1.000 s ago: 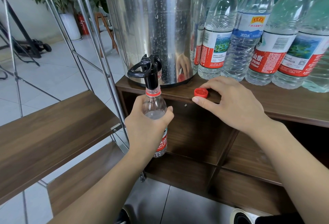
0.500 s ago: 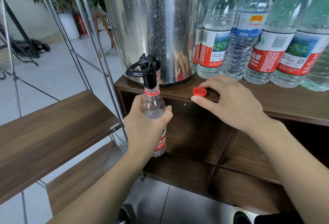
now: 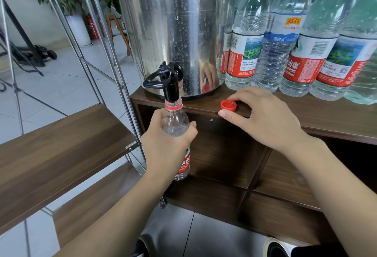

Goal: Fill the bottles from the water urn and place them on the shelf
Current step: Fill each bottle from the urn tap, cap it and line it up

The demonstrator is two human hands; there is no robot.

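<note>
A steel water urn (image 3: 175, 32) stands on the wooden cabinet top (image 3: 326, 118), its black tap (image 3: 169, 81) hanging over the front edge. My left hand (image 3: 167, 146) grips a clear bottle (image 3: 175, 120) with a red label upright, its open mouth right under the tap spout. A little water shows inside the bottle. My right hand (image 3: 263, 118) rests on the cabinet edge, fingers curled around a red cap (image 3: 228, 105) that lies open side up on the wood.
Several capped plastic water bottles (image 3: 281, 38) stand in a row right of the urn. A metal-framed rack with wooden shelves (image 3: 51, 146) stands at the left. Cabinet cubbies (image 3: 224, 154) open below. Tiled floor, a potted plant and chair lie behind.
</note>
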